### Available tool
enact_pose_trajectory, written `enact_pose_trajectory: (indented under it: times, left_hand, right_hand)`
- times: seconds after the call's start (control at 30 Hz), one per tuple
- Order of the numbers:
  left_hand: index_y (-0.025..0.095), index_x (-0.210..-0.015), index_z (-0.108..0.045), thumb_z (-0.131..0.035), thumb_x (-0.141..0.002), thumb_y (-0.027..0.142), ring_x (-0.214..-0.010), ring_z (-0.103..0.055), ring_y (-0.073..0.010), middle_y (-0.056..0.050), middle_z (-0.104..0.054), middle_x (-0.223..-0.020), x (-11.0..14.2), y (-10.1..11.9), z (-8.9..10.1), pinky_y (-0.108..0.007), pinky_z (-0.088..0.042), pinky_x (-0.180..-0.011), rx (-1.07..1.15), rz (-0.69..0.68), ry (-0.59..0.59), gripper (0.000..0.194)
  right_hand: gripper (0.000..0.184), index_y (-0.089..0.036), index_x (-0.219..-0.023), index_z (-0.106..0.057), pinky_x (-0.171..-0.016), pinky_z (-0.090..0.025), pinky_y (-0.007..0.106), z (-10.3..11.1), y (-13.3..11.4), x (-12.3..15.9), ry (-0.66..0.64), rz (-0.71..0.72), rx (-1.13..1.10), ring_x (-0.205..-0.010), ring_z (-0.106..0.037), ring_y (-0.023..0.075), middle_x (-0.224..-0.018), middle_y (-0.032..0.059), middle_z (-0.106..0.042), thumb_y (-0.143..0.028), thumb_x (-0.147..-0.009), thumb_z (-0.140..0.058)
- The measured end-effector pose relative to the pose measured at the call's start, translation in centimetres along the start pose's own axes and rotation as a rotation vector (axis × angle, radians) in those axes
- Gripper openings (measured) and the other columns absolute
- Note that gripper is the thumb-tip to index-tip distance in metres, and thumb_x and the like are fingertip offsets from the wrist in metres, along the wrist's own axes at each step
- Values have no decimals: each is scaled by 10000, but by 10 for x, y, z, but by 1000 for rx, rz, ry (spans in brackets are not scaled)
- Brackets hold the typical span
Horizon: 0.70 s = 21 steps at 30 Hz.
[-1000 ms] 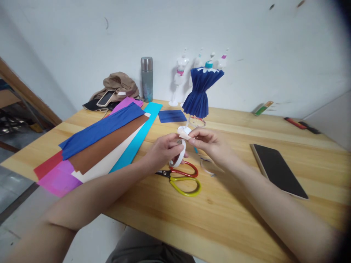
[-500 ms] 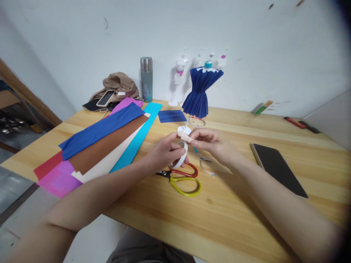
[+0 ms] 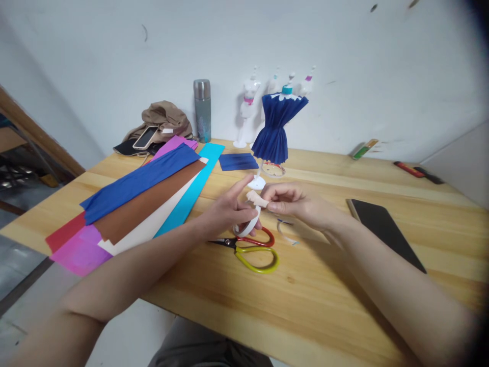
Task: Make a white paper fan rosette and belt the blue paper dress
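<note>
My left hand (image 3: 235,206) holds a roll of white tape (image 3: 249,224) between its thumb and lower fingers, while its index finger points up and away. My right hand (image 3: 288,202) pinches a small cream paper piece (image 3: 256,198) just above the roll. Under my left hand lie scissors (image 3: 256,259) with one red and one yellow handle. Behind the hands, a small dress form in a pleated dark blue paper dress (image 3: 275,130) stands on a round white base (image 3: 255,182). A curled strip (image 3: 284,233) lies beside the scissors.
Coloured crepe paper sheets (image 3: 133,199) spread over the left of the table. A thermos (image 3: 202,112), a bunched brown cloth (image 3: 166,117) and more white dress forms (image 3: 250,97) stand along the wall. A dark tablet or phone (image 3: 385,234) lies at the right.
My left index finger has lifted off the cream paper and now points up. The paper has moved slightly down, still in my right fingers. The view has shifted a little.
</note>
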<state>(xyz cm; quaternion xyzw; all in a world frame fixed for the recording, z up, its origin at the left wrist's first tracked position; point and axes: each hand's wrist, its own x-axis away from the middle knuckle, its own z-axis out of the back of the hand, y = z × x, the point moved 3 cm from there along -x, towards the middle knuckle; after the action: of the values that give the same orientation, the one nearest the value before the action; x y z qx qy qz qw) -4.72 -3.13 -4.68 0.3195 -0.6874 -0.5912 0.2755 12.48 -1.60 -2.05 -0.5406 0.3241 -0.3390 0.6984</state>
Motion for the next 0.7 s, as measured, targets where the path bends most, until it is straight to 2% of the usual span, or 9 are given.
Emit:
enact_pose_trajectory:
  times: [0.07,0.2,0.3,0.43,0.53,0.6,0.7]
  left_hand:
    - [233,-1605,-66,-689,-847,287,-582,-685,-153,-2,-716,-726,-1,-1,2,-218,-463,-507,12,4,-9,982]
    - [202,-1498,-351,-730,-817,335,-566,-664,-135,7,-687,-715,-2,-5,2,-201,-446,-484,12,-30,-13,791]
    - [195,-1324,-479,-738,-806,332,-596,-675,-134,3,-686,-729,-3,-6,1,-195,-467,-492,13,-67,-9,595]
    - [195,-1136,-503,-724,-795,292,-618,-688,-140,4,-689,-729,-3,-3,1,-213,-507,-522,-3,-73,44,418]
    - [205,-1133,-483,-704,-791,253,-636,-694,-154,13,-681,-714,-3,1,3,-231,-520,-542,-32,-72,112,410]
    - [207,-1149,-476,-679,-794,214,-652,-694,-157,23,-671,-703,-3,3,5,-246,-533,-568,-59,-79,136,409]
    - [199,-1180,-484,-644,-802,176,-658,-688,-154,31,-663,-700,-3,5,7,-259,-542,-597,-120,-97,141,412]
  right_hand:
    - [236,-199,-713,-677,-648,-428,299,0,0,1,-41,-21,30,-655,-577,146,-695,-4,-643,-413,-771,-758]
    - [241,-208,-719,-683,-600,-436,285,0,-2,2,-74,-49,18,-617,-584,140,-664,-9,-661,-433,-765,-757]
    - [241,-213,-701,-690,-572,-432,279,-1,-5,2,-59,-42,-2,-590,-574,135,-639,-11,-650,-436,-751,-766]
    - [231,-216,-689,-667,-578,-418,284,-5,-4,2,8,-34,28,-578,-553,129,-634,-19,-623,-414,-751,-768]
    - [250,-222,-704,-627,-634,-449,318,-10,-4,1,43,-8,60,-650,-611,169,-688,10,-671,-435,-800,-714]
    - [226,-224,-711,-628,-677,-457,344,-12,-7,2,75,57,172,-702,-626,193,-719,25,-686,-404,-841,-664]
    - [179,-225,-704,-649,-710,-433,363,-14,-18,4,167,216,459,-727,-593,202,-738,31,-656,-300,-864,-621]
